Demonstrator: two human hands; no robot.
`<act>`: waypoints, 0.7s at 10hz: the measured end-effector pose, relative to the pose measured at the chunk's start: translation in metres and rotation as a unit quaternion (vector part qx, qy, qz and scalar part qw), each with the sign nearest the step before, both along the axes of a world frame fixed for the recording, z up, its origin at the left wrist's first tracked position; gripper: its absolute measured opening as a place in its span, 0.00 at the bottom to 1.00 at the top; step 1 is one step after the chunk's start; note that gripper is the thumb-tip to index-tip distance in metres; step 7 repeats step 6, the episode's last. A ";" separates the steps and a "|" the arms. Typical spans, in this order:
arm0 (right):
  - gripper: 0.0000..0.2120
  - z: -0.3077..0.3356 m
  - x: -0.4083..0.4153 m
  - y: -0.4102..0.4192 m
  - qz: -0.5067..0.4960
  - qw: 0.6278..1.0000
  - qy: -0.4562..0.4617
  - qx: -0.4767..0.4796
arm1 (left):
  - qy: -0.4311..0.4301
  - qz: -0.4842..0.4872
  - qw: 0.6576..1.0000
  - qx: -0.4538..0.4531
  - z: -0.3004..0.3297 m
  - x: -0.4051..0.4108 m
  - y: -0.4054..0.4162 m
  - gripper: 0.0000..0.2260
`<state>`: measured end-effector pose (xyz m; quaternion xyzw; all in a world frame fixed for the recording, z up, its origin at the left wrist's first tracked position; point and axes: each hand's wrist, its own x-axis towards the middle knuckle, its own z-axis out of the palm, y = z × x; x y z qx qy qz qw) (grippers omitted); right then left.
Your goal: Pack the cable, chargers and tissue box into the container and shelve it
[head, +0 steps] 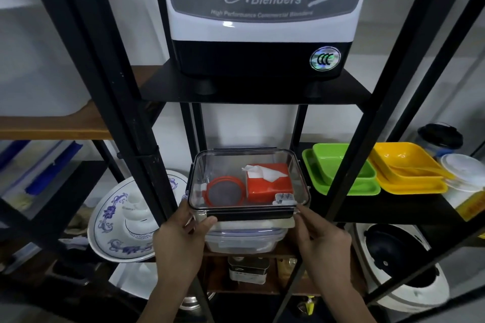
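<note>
A clear lidded container [299, 165] sits on the middle shelf of a black rack. Through its lid I see an orange tissue box [273, 186] with a white tissue poking out, a coiled orange cable [225, 191] to its left and white chargers [284, 198] at the front right. My left hand [181, 233] grips the container's front left corner, thumb on the front edge. My right hand [321, 236] holds the front right corner with its fingertips.
A blender base [259, 21] stands on the shelf above. Green trays [338, 173] and yellow trays [409, 170] lie to the right. A blue-patterned white bowl [112, 220] sits lower left. Another plastic box [241, 240] is below the container. Black rack posts [136, 113] frame the opening.
</note>
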<state>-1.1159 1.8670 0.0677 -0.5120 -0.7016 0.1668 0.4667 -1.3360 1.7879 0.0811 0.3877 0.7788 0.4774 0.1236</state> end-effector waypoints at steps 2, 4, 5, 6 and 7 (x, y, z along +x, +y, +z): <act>0.10 0.005 0.006 0.000 0.019 0.999 -0.027 0.003 | 0.060 0.029 0.998 -0.009 -0.003 0.001 0.001 0.10; 0.05 0.024 0.015 -0.006 0.064 0.998 0.000 0.028 | 0.104 0.092 0.990 0.036 0.010 0.020 -0.024 0.06; 0.05 0.043 0.020 -0.014 0.098 0.993 0.016 0.062 | 0.102 0.063 0.989 0.092 0.029 0.033 -0.036 0.03; 0.09 0.072 0.024 -0.028 0.109 0.988 0.020 0.110 | 0.129 0.021 0.975 0.181 0.062 0.047 -0.045 0.03; 0.09 0.072 0.024 -0.028 0.109 0.988 0.020 0.110 | 0.129 0.021 0.975 0.181 0.062 0.047 -0.045 0.03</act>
